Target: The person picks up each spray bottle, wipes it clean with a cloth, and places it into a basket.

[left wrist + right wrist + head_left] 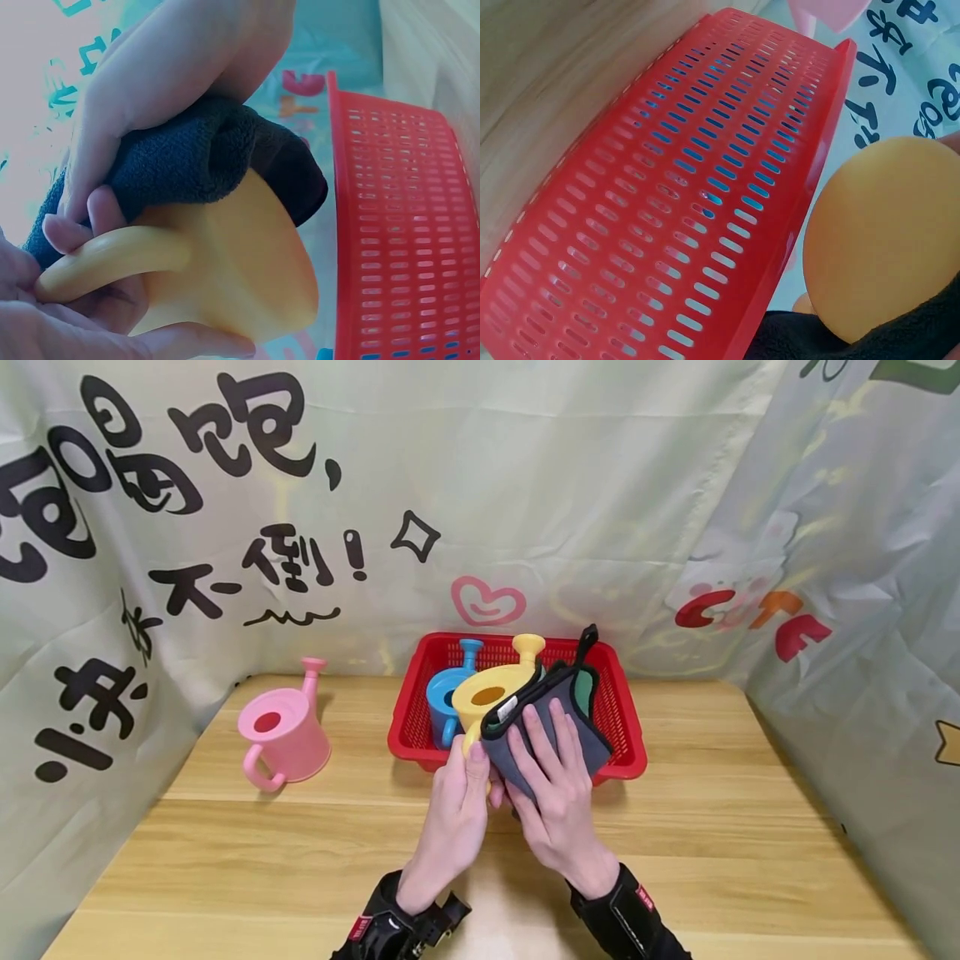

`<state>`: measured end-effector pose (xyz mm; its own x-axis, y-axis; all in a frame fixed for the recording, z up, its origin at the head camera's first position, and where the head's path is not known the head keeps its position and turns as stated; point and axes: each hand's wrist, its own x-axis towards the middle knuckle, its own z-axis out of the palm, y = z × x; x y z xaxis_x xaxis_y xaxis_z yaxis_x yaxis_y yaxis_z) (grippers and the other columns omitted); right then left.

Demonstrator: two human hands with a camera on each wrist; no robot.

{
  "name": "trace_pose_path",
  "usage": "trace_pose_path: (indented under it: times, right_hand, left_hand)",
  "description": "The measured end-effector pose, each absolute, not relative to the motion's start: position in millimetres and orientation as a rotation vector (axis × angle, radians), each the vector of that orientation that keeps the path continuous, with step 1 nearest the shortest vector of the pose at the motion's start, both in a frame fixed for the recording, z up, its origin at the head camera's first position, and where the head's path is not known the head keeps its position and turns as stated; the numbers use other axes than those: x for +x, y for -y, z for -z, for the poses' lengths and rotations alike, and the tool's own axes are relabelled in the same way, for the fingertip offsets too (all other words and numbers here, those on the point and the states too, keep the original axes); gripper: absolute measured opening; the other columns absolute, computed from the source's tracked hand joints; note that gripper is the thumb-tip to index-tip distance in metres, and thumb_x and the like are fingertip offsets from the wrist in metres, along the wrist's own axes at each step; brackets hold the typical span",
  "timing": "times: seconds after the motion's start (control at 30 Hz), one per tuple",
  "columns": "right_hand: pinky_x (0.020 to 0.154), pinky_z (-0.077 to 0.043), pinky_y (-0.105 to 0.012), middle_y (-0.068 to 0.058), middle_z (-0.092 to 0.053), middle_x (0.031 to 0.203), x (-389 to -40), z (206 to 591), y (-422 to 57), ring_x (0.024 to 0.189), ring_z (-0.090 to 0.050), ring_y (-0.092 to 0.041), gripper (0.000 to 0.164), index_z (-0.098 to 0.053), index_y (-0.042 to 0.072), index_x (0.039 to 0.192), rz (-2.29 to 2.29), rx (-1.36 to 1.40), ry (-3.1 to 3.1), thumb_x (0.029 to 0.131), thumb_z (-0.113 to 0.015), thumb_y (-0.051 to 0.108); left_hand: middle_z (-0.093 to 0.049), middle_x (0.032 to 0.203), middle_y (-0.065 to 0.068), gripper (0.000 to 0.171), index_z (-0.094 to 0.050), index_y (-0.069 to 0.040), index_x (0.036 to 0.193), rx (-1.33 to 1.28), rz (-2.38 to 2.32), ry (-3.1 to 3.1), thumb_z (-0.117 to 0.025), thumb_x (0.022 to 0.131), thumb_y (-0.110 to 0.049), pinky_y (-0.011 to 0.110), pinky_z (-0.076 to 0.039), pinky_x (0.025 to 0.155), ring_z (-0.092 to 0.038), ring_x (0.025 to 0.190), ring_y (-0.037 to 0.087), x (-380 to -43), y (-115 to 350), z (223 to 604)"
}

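A yellow watering can (pixel 491 687) is held up in front of and above the basket's near edge. My left hand (pixel 459 802) grips its looped handle (pixel 112 259); the fingers curl round it in the left wrist view. My right hand (pixel 553 785) lies with fairly straight fingers on a folded grey cloth (pixel 510 758), pressing it against the can's side. The cloth has black edging, a green face, a hanging loop and a white label. In the right wrist view the can's rounded base (pixel 885 240) shows above the dark cloth (pixel 900 334).
A red perforated basket (pixel 405 727) stands at the back of the wooden table (pixel 300 860), with a blue watering can (pixel 441 693) inside. Left of it stands a pink watering can (pixel 292 743). A printed fabric backdrop (pixel 600 510) hangs behind and along both sides.
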<state>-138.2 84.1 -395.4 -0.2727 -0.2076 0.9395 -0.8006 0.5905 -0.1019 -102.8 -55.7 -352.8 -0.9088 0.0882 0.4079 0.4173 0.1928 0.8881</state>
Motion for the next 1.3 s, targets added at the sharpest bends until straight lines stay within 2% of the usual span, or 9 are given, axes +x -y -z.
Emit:
trace_pose_path:
  times: [0.17,0.33,0.47,0.57,0.67,0.9,1.07,1.17,1.3]
  right_hand:
    - [0.129,-0.018,-0.044,-0.009,-0.037,0.162,-140,393,-87,0.154,-0.026,-0.038,0.048,-0.049,0.006,0.148,-0.820,0.851,1.782,0.106,-0.041,0.030]
    - [0.128,-0.019,-0.040,-0.010,-0.031,0.165,-142,389,-92,0.156,-0.022,-0.033,0.050,-0.041,0.010,0.153,-1.024,0.889,1.739,0.105,-0.043,0.025]
    - [0.127,-0.023,-0.033,-0.008,-0.027,0.167,-142,385,-100,0.157,-0.023,-0.025,0.058,-0.036,0.011,0.155,-1.300,0.901,1.733,0.099,-0.045,0.006]
    - [0.124,-0.027,-0.026,-0.003,-0.027,0.167,-139,382,-105,0.154,-0.028,-0.017,0.067,-0.031,0.007,0.157,-1.520,0.855,1.756,0.093,-0.041,-0.008]
    - [0.121,-0.030,-0.021,0.000,-0.030,0.166,-135,378,-108,0.151,-0.033,-0.012,0.066,-0.027,0.001,0.157,-1.663,0.794,1.778,0.093,-0.037,-0.011]
    - [0.114,-0.035,-0.015,0.010,-0.042,0.158,-131,377,-113,0.141,-0.043,-0.004,0.055,-0.028,-0.004,0.155,-1.802,0.718,1.760,0.101,-0.035,-0.003]
    - [0.116,-0.034,-0.017,0.010,-0.041,0.158,-133,381,-112,0.142,-0.042,-0.005,0.060,-0.029,0.005,0.158,-1.697,0.750,1.774,0.099,-0.037,-0.005]
    - [0.123,-0.029,-0.025,0.002,-0.033,0.164,-139,386,-107,0.151,-0.034,-0.014,0.062,-0.029,0.013,0.159,-1.447,0.851,1.742,0.099,-0.043,0.001]
    - [0.127,-0.023,-0.038,-0.011,-0.029,0.166,-147,393,-98,0.156,-0.025,-0.030,0.054,-0.035,0.011,0.156,-1.072,0.925,1.655,0.103,-0.045,0.019]
  left_hand:
    - [-0.054,0.065,0.007,0.022,-0.047,-0.006,0.098,-0.546,1.758,2.230,-0.034,0.111,-0.019,0.028,-0.051,0.060,-0.060,0.062,0.010,-101,56,351]
    - [-0.055,0.066,0.005,0.022,-0.046,-0.006,0.097,-0.565,1.743,2.263,-0.035,0.111,-0.019,0.024,-0.050,0.061,-0.064,0.064,0.009,-99,56,351]
    - [-0.055,0.065,0.002,0.021,-0.046,-0.008,0.097,-0.563,1.747,2.287,-0.037,0.110,-0.020,0.023,-0.049,0.062,-0.064,0.064,0.004,-96,54,351]
    - [-0.055,0.066,0.002,0.020,-0.046,-0.008,0.097,-0.560,1.765,2.295,-0.038,0.110,-0.021,0.024,-0.050,0.063,-0.064,0.064,0.004,-94,53,350]
    - [-0.055,0.066,0.002,0.020,-0.045,-0.008,0.097,-0.570,1.774,2.288,-0.038,0.110,-0.021,0.025,-0.051,0.063,-0.064,0.063,0.007,-93,53,349]
    - [-0.053,0.065,0.003,0.018,-0.044,-0.007,0.096,-0.591,1.756,2.254,-0.038,0.110,-0.017,0.027,-0.052,0.061,-0.062,0.060,0.005,-91,53,349]
    - [-0.051,0.064,0.007,0.019,-0.043,-0.005,0.096,-0.588,1.760,2.208,-0.037,0.110,-0.016,0.026,-0.053,0.060,-0.061,0.058,0.009,-93,52,352]
    - [-0.050,0.064,0.009,0.019,-0.043,-0.004,0.096,-0.589,1.777,2.163,-0.035,0.110,-0.014,0.028,-0.055,0.060,-0.060,0.058,0.010,-94,52,352]
    - [-0.050,0.065,0.009,0.021,-0.044,-0.004,0.096,-0.550,1.816,2.141,-0.034,0.111,-0.016,0.029,-0.056,0.061,-0.060,0.059,0.008,-96,53,352]
